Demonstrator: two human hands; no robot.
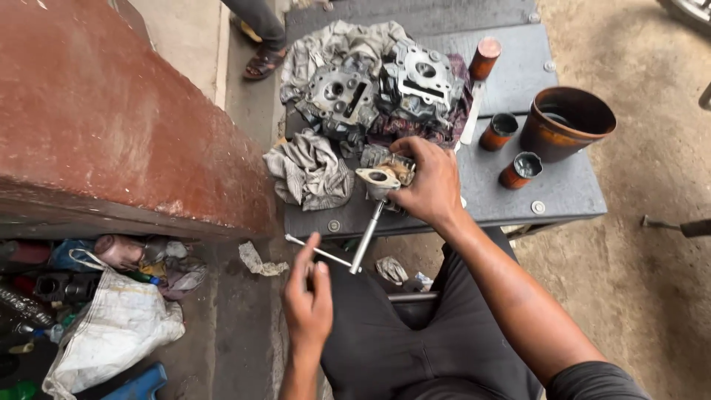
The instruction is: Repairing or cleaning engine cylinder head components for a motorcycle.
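Observation:
My right hand (429, 185) grips a small metal carburetor (381, 174) at the front edge of a grey wooden bench (563, 189). A T-handle socket wrench (368, 235) runs down from the carburetor toward me. My left hand (307, 300) pinches the wrench's thin cross bar (318, 253) with fingers closed on it. Two grimy engine cylinder heads (341, 96) (422, 78) lie on rags behind the carburetor. A crumpled grey rag (311, 172) sits just left of it.
A rusty brown bucket (566, 122) and three small rusty cups (498, 131) (520, 169) (485, 58) stand on the bench's right side. A red-brown wall slab (111, 126) fills the left. Bags and bottles (111, 326) pile below it. Another person's sandalled foot (263, 63) is at the top.

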